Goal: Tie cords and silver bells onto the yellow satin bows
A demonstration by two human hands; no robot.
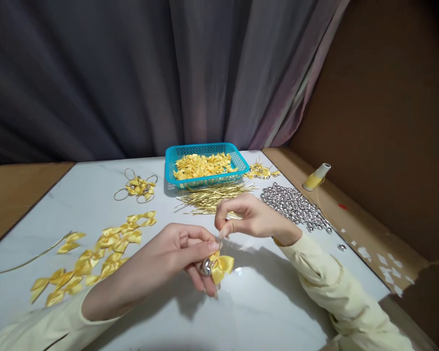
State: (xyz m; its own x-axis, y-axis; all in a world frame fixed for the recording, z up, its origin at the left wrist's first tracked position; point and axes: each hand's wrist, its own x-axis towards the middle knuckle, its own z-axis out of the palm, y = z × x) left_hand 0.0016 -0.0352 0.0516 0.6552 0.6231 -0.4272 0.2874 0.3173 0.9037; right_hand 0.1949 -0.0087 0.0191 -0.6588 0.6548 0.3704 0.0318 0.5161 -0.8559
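Note:
My left hand [171, 258] pinches a small yellow ribbon bow [223, 265] with a silver bell [206, 267] against it, just above the white table [263, 302]. My right hand [249, 217] is closed in a pinch right above the bow, holding a thin gold cord end [220, 241] that runs down into the bow. Both sleeves are pale yellow.
A blue basket [171, 158] of yellow bows stands at the back. In front of it lies a bundle of gold cords [208, 195]. Silver bells [296, 207] are heaped at right, loose bows [102, 248] at left, finished pieces [139, 187] behind, a thread spool [316, 176] on the cardboard.

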